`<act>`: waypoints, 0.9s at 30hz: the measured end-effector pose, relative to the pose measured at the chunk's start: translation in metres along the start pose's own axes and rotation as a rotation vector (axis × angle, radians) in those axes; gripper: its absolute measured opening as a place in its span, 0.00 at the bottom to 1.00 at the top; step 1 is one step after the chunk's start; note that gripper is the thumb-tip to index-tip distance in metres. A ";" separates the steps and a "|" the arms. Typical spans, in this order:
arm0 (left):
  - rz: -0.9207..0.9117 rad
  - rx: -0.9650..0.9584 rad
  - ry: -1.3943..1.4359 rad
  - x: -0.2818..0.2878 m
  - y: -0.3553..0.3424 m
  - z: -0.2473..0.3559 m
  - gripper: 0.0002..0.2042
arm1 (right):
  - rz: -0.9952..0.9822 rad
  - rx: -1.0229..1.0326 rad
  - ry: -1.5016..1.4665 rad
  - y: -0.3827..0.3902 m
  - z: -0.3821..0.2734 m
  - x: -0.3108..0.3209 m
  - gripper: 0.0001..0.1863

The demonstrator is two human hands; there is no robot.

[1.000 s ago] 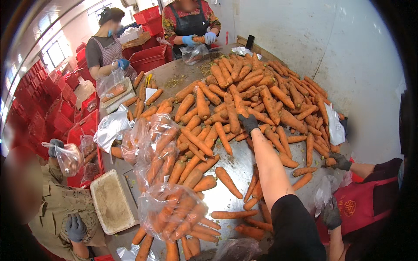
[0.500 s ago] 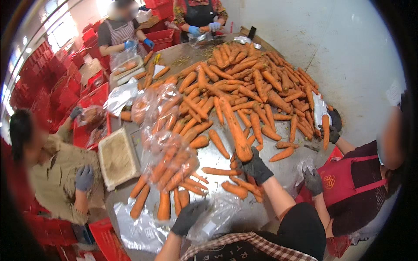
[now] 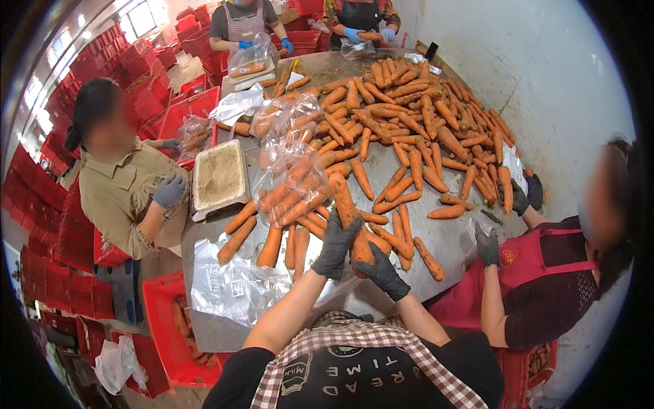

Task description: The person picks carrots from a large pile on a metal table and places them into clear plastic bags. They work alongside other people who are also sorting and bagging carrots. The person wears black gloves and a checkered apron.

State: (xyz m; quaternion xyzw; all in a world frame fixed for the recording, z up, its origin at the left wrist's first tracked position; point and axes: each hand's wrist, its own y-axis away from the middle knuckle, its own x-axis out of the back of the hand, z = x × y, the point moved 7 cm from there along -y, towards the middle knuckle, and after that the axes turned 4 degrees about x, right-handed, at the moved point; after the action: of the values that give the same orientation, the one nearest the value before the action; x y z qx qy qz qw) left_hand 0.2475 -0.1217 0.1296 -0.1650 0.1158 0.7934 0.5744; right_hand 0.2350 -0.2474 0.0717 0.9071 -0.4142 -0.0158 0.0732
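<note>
A long, thick carrot (image 3: pixel 345 202) is held in front of me above the steel table (image 3: pixel 446 251). My left hand (image 3: pixel 335 244), in a dark grey glove, wraps around its middle. Its near end is gripped by my right hand (image 3: pixel 385 274), gloved the same way. Left of my hands lie clear bags filled with carrots (image 3: pixel 289 180). Several loose carrots (image 3: pixel 270 247) lie just below these bags. Flat clear plastic bags (image 3: pixel 225 286) rest along the table's near left edge, partly hidden by my left forearm.
A large heap of carrots (image 3: pixel 436 116) covers the far right. On the left stands a scale (image 3: pixel 219 178) with a dirty pale top. Co-workers stand left, right and at the far side; the one on the right holds a carrot (image 3: pixel 505 188). Red crates (image 3: pixel 170 327) stand below left.
My left hand has left the plastic bags and now grips the carrot. My right hand has drawn the carrot nearer to me. The view has shifted, showing more of the left side.
</note>
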 end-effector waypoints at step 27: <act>0.317 0.140 -1.208 0.269 0.096 -0.036 0.13 | 0.011 -0.222 -0.617 0.055 0.018 -0.004 0.29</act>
State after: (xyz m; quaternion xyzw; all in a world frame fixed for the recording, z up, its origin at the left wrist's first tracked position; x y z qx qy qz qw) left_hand 0.0841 0.0703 -0.0101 0.3695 -0.1543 0.8127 0.4234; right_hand 0.1895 -0.2824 0.0619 0.8437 -0.4176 -0.3345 0.0427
